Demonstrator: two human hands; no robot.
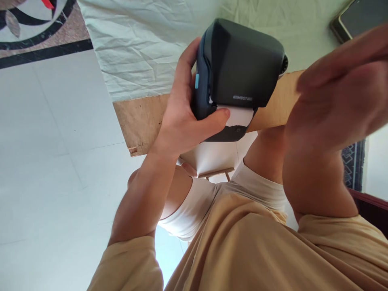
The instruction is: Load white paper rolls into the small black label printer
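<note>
Label printer (239,68) is clamped in the left hand (184,121), thumb on the paper strip (238,116); rigid, smooth, likely light, best gripped by its sides. Right hand (330,109) at 3 o'clock, blurred, fingers spread, empty.

Dark grey label printer (242,60), white label (238,117), pale green cloth (145,44), beige shirt (257,242)

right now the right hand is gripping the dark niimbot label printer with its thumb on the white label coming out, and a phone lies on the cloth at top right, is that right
Not quite: the left hand grips the Niimbot label printer, its thumb on the white label. The right hand is raised beside it, blurred and holding nothing. The phone does lie on the cloth at top right. The head view shows this.
</note>
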